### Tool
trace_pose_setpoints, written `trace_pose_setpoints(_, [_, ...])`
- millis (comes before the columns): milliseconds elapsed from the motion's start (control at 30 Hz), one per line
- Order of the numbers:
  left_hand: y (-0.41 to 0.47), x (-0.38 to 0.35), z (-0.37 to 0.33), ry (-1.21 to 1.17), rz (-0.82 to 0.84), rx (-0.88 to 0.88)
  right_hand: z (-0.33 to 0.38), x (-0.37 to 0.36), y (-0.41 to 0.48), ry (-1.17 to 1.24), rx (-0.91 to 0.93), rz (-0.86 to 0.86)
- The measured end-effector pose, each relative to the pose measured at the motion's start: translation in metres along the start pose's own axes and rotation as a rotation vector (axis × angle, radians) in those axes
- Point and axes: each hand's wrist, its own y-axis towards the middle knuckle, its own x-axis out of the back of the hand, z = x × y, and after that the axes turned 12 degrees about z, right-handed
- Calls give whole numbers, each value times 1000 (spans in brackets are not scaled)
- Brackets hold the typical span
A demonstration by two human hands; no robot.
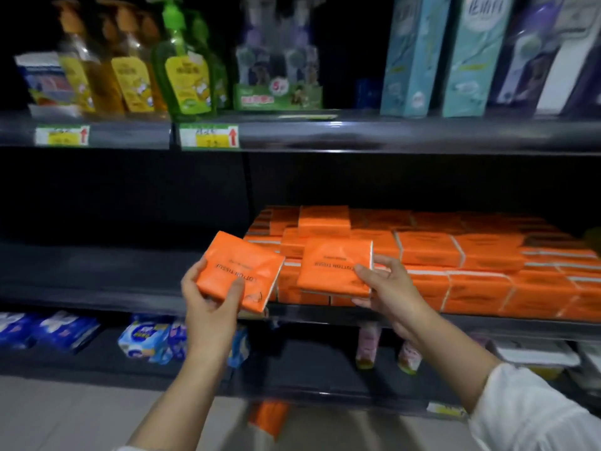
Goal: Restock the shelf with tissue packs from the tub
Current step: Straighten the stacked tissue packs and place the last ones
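Above and left of the stack (471, 255), soap bottles (130, 76) are being shown on an upper board, with 2 price tags (61, 135) under them. Below and left of the stack, blue packs (65, 330) are being kept on the bottom board.

Just left of the stack, the left pack (240, 268) is being gripped by the left hand (211, 294). The thumb is being pressed on its printed top face, and the fingers are being curled round its near left edge. This orange pack is being held tilted in the air, over the front edge of the shelf (97, 288).

At the stack's left end, the right pack (335, 265) is being pinched by the right hand (390, 288), thumb on top at the near right corner, fingers curled under. It is being held nearly level before the stack's front row; whether it is touching the stack cannot be told.

The stack itself is being made up of orange packs in several layers, on the right part of the shelf.

Above and right of the stack, tall teal boxes (413, 56) are being stood upright. Below and right of it, a white sleeve (536, 411) is being worn on the right arm. Below the stack, an orange shape (270, 418) is being blurred too much to be named.
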Motion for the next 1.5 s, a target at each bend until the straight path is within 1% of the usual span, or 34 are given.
trace_pose_setpoints(233, [24, -40, 21, -66, 106, 49, 36, 61, 47, 20, 60, -190])
trace_pose_setpoints(367, [41, -59, 29, -102, 155, 21, 46, 80, 81, 4, 28, -237])
trace_pose_setpoints(533, [54, -69, 35, -157, 237, 43, 55, 83, 119, -41, -83, -287])
trace_pose_setpoints(700, [59, -71, 39, -202, 294, 73, 54, 86, 140, -166, -97, -268])
trace_pose_setpoints(767, [59, -71, 40, -213, 306, 82, 51, 88, 145, -245, -94, -266])
trace_pose_setpoints(800, [58, -71, 40, -217, 312, 85, 49, 90, 148, -329, -91, -291])
trace_pose_setpoints(867, [57, -73, 41, -220, 327, 79, 44, 94, 148, -574, -58, -386])
trace_pose_setpoints(933, [55, -76, 41, -217, 340, 67, 42, 94, 139, -792, 48, -496])
trace_pose_setpoints(967, [55, -76, 41, -204, 350, 63, 41, 90, 130, -849, 128, -515])
trace_pose_setpoints(1000, [54, -77, 41, -178, 370, 59, 40, 84, 119, -885, 205, -492])
trace_pose_setpoints(1033, [53, -78, 41, -140, 404, 56, 39, 74, 106, -913, 263, -419])
trace_pose_setpoints(1100, [49, -79, 38, -41, 503, 60, 33, 53, 82, -896, 304, -155])
trace_pose_setpoints(1133, [46, -80, 36, 19, 555, 67, 31, 43, 71, -830, 275, -6])
trace_pose_setpoints(1200, [42, -82, 34, 151, 635, 91, 32, 31, 53, -649, 155, 262])
trace_pose_setpoints(1267, [40, -83, 35, 236, 691, 114, 35, 31, 44, -579, 24, 429])
trace_pose_setpoints(1333, [38, -84, 35, 263, 726, 97, 37, 36, 41, -594, -39, 489])
trace_pose_setpoints(1400, [36, -86, 32, 249, 737, 45, 37, 41, 40, -567, -67, 475])
trace_pose_setpoints(1500, [36, -91, 28, 139, 642, 6, 37, 49, 37, -443, -61, 384])
